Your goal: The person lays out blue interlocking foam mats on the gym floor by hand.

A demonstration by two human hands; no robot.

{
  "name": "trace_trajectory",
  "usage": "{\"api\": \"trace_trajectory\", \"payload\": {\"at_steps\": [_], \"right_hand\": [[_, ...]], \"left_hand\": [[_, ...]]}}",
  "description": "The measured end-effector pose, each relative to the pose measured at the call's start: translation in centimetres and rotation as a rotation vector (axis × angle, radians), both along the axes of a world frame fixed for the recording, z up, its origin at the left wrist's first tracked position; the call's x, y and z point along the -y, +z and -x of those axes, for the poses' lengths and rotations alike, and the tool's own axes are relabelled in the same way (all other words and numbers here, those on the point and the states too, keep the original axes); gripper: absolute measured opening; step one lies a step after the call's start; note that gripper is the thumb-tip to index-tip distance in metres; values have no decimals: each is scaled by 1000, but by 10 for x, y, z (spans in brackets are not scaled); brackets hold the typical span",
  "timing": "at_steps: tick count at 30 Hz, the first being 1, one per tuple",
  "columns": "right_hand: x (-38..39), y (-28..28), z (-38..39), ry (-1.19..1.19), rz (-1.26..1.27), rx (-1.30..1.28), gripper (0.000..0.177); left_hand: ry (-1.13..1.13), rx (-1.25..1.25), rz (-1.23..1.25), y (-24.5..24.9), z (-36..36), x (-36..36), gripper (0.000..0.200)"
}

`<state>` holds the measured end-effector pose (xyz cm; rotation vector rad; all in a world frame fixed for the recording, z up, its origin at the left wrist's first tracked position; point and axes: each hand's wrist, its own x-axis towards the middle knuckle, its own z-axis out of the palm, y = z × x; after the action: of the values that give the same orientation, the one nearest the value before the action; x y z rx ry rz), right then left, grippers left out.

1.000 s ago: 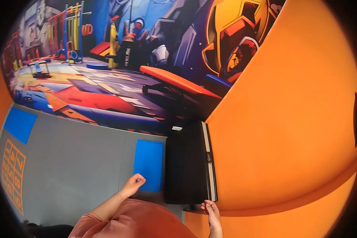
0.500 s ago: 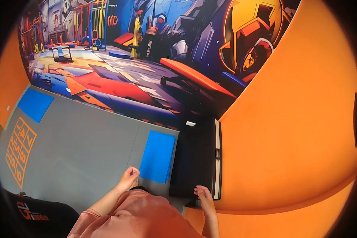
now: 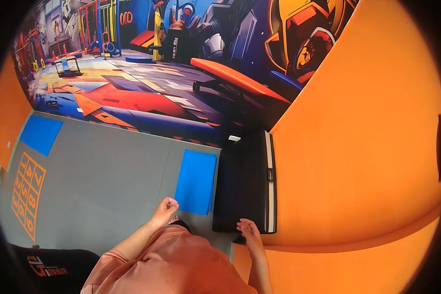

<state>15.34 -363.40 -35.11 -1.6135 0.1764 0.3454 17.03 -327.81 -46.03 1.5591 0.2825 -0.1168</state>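
Note:
My left hand (image 3: pixel 165 211) is raised in front of my body over the grey floor, just short of the near corner of a blue mat (image 3: pixel 196 181). Its fingers are curled in, with nothing showing in them. On the other side, my right hand (image 3: pixel 250 230) is held up with the fingers loosely apart and holds nothing. It overlaps the near end of a black padded case-like block (image 3: pixel 242 181), which has a pale strip and a handle along one side.
An orange wall (image 3: pixel 357 147) rises on the right, and a mural wall (image 3: pixel 147 83) runs across the front. On the grey floor (image 3: pixel 108 181) are an orange number grid (image 3: pixel 29 196) and another blue mat (image 3: pixel 41 134). A black chair-like backrest (image 3: pixel 59 267) with lettering stands at lower left.
The view has tilted slightly, so the mats, black block and mural sit higher in view. Both hands appear a little higher, their finger poses much the same.

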Motion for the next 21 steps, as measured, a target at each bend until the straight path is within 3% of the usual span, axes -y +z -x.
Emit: {"api": "trace_trajectory", "payload": {"at_steps": [5,7,11,14,17,18,20,21], "right_hand": [[-5,-18,-25,25,5,-32,32],[-12,-28,-40,24,47,-65,33],[-15,-89,-73,61,34,-107,34],[-21,-121,-102,106,110,-284,35],[-20,-191,-128,288,356,-98,44],[-23,-206,-135,289,352,-101,44],[-30,-241,-157,534,670,-166,55],[-33,-268,-169,544,666,-175,55]], "left_hand": [[20,-25,-30,-9,-18,-1,20],[37,-68,6,8,-27,0,20],[52,-51,2,-17,-49,-8,22],[32,-140,-50,-22,-69,-16,20],[-19,-87,-106,-48,-87,-21,18],[-19,-90,-109,-60,-90,-22,18],[-126,-111,30,-93,-95,-23,22],[-120,-123,29,-117,-99,-25,22]]}}
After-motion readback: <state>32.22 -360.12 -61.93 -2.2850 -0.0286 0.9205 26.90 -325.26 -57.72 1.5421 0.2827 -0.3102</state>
